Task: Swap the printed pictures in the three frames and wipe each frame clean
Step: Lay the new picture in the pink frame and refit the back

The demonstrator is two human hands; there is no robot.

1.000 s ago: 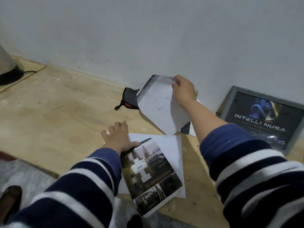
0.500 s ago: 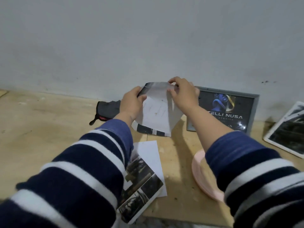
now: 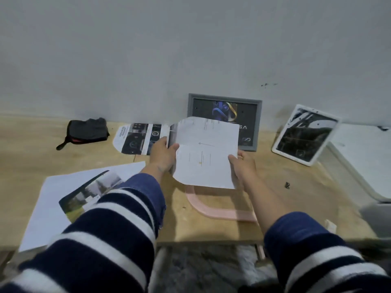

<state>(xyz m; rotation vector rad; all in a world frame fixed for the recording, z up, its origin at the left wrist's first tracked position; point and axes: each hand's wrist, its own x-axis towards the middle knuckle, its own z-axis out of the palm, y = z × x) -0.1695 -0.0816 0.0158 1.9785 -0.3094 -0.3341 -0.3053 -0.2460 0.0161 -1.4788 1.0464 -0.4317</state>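
At the far left of the wooden worktop [image 3: 31, 157] a black cloth [image 3: 87, 130] lies crumpled by the wall. Nearer the front edge a white sheet [image 3: 53, 197] carries a landscape print [image 3: 93, 191], partly under the striped left sleeve. Behind it a dark printed picture [image 3: 135, 138] lies flat near the wall. The left hand [image 3: 163, 155] pinches the left edge of a white-backed print [image 3: 206, 153], thumb on its face, holding it up off the worktop. The right hand [image 3: 243, 166] grips the print's lower right corner. Below the print lies a pink frame [image 3: 213, 210], what looks like its rim only. A grey frame [image 3: 254, 115] leans on the wall behind, and a white frame [image 3: 304, 135] stands tilted at the right.
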